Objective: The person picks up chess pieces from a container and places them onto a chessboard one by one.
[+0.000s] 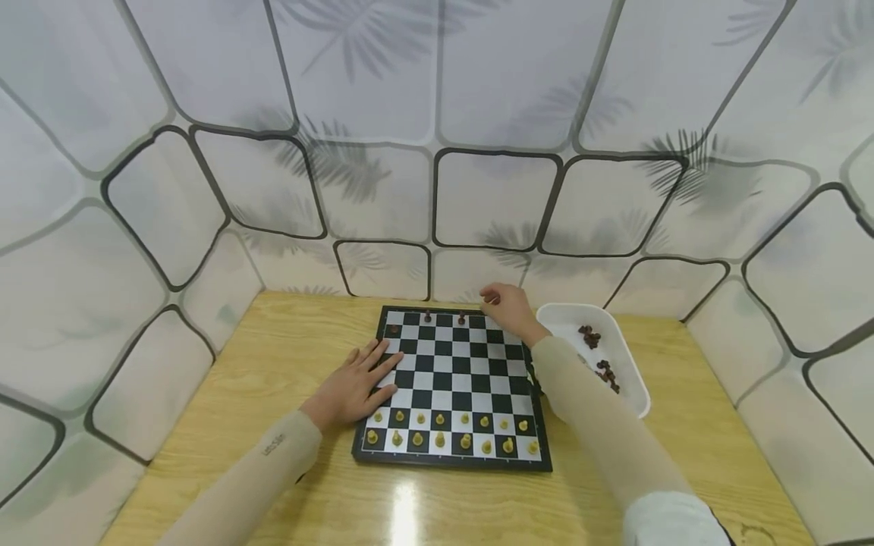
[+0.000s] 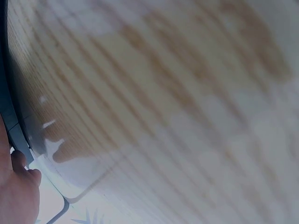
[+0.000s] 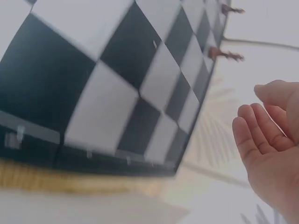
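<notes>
A black-and-white chessboard (image 1: 442, 364) lies on the wooden table. My left hand (image 1: 351, 383) rests flat on its left edge, fingers spread over the outer squares; in the left wrist view only part of that hand (image 2: 21, 196) shows at the edge. Above the far right corner is my right hand (image 1: 508, 309), its fingers loosely bent and nothing seen between them in the right wrist view. Dark chess pieces stand along the far side: one piece (image 1: 461, 318) nearest the right hand, another piece (image 1: 428, 316) left of it, and a low one (image 1: 394, 329) by the far left corner.
Two rows of yellow chess pieces (image 1: 440, 438) stand along the board's near side. Right of the board, partly behind the right forearm, is a white tray (image 1: 635, 379) holding several dark pieces (image 1: 590, 337). A patterned wall (image 1: 382, 189) borders the table (image 1: 287, 326) at the back and sides.
</notes>
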`<action>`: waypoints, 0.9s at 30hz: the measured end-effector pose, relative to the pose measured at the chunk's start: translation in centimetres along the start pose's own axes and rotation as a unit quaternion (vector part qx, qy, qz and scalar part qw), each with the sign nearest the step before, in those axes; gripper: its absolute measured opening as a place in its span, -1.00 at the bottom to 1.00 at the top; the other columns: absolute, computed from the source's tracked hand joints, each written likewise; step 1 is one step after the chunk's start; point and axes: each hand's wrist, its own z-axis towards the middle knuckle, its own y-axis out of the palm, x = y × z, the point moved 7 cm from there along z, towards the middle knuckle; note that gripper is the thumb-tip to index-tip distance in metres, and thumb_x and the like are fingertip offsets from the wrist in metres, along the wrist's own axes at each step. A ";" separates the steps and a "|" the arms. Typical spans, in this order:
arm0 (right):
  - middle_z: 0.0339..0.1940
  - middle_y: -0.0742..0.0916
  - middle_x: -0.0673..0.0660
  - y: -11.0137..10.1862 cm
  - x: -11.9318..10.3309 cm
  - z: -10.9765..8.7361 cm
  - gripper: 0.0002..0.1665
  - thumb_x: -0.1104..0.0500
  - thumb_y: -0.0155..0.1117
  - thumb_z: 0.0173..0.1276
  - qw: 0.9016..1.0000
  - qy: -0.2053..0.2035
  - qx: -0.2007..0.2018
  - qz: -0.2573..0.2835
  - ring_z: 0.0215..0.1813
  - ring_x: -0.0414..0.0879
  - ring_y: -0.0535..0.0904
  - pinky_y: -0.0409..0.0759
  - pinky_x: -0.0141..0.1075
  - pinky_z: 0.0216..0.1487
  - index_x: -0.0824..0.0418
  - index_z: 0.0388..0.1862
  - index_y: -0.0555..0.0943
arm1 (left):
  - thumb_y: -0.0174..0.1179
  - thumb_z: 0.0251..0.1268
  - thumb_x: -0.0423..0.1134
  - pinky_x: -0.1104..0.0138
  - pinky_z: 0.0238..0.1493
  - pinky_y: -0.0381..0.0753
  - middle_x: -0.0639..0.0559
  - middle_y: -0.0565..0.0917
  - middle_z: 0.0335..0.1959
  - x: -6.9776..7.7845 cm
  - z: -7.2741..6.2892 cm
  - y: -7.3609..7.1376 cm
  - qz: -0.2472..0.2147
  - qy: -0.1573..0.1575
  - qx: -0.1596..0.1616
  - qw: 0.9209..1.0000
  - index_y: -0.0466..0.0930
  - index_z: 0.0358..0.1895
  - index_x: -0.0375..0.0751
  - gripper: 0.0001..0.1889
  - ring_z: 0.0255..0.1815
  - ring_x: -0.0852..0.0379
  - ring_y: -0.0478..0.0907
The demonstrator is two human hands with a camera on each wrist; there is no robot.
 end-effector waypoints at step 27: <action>0.08 0.73 0.52 -10.8 9.3 -6.6 -0.58 0.22 0.16 0.57 0.993 0.061 0.085 -0.049 0.09 0.40 0.68 0.65 0.23 0.11 0.51 0.22 0.62 | -0.20 0.70 0.26 -0.24 0.68 0.09 -0.23 0.01 0.75 0.0 -0.2 0.0 -0.001 0.006 0.017 1.000 0.06 0.73 0.04 -0.28 0.77 -0.27 -0.05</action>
